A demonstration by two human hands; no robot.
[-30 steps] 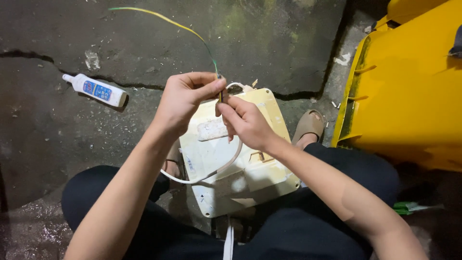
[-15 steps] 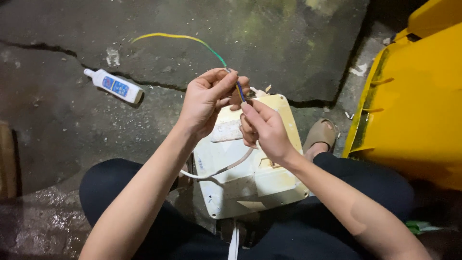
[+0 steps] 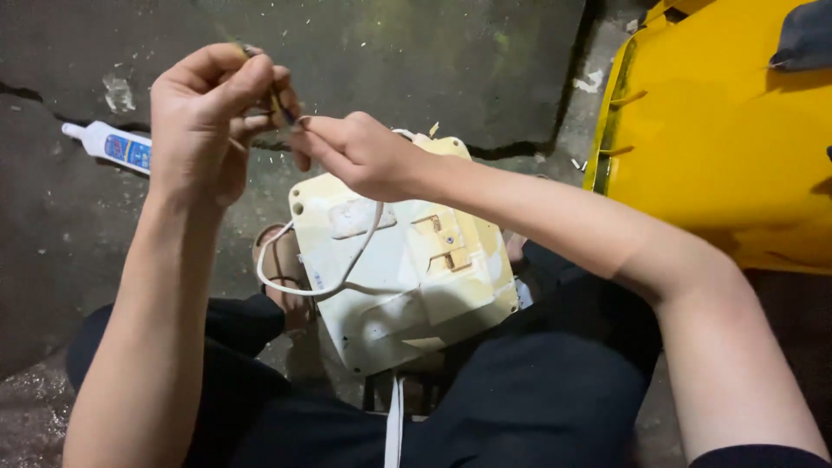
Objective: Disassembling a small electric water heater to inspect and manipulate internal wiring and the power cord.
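My left hand point(image 3: 208, 113) is raised and pinches thin wire ends between thumb and fingers. My right hand point(image 3: 360, 152) meets it from the right and pinches the same wire tips point(image 3: 286, 111). Below them a cream plastic appliance housing point(image 3: 407, 277) rests on my lap, back side up, with a white cable point(image 3: 286, 286) looping off its left side. Where the wires join the housing is hidden behind my right hand.
A white tube with a blue label point(image 3: 117, 146) lies on the cracked concrete floor point(image 3: 433, 61) at left. A big yellow bin point(image 3: 728, 130) stands at right. My sandalled foot point(image 3: 282, 269) shows beside the housing. Small scraps lie near the bin.
Both hands have risen and shifted left in view, still pinching the wires. The long yellow-green wire that trailed over the floor is no longer in sight.
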